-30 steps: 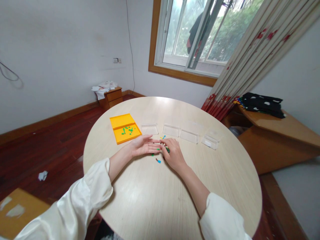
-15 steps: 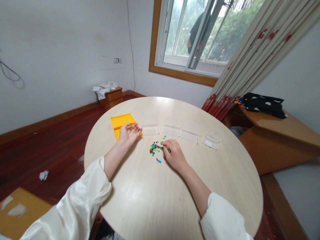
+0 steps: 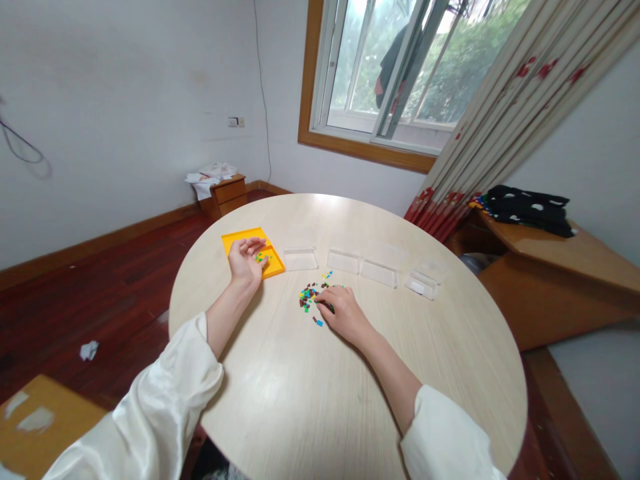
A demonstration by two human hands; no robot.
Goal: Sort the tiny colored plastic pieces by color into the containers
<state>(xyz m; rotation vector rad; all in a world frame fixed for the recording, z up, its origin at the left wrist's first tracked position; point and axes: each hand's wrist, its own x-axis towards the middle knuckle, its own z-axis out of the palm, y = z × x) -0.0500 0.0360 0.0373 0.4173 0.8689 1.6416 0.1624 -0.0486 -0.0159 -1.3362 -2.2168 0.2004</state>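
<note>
My left hand (image 3: 245, 262) is over the yellow tray (image 3: 274, 268), its fingers apart and slightly curled. Several small green and yellow pieces (image 3: 263, 257) show beside its thumb, within the tray's outline. My right hand (image 3: 345, 311) reaches into a pile of tiny toy bricks (image 3: 307, 296) in brown, green, blue and yellow. Its thumb and fingertips are drawn together at the pile's right side; what lies between them is hidden. A blue brick (image 3: 319, 323) lies apart from the pile, towards me, beside a brown one.
Clear plastic boxes stand in a row across the round table (image 3: 310, 400): one box (image 3: 300, 259) near the tray, two in the middle (image 3: 343, 261), and a smaller box (image 3: 421, 285) at the right. Behind the table are a window and a curtain (image 3: 480, 133).
My left hand has moved left over the yellow tray and turned from palm up, uncovering green pieces there. My right hand has shifted slightly left into the brick pile.
</note>
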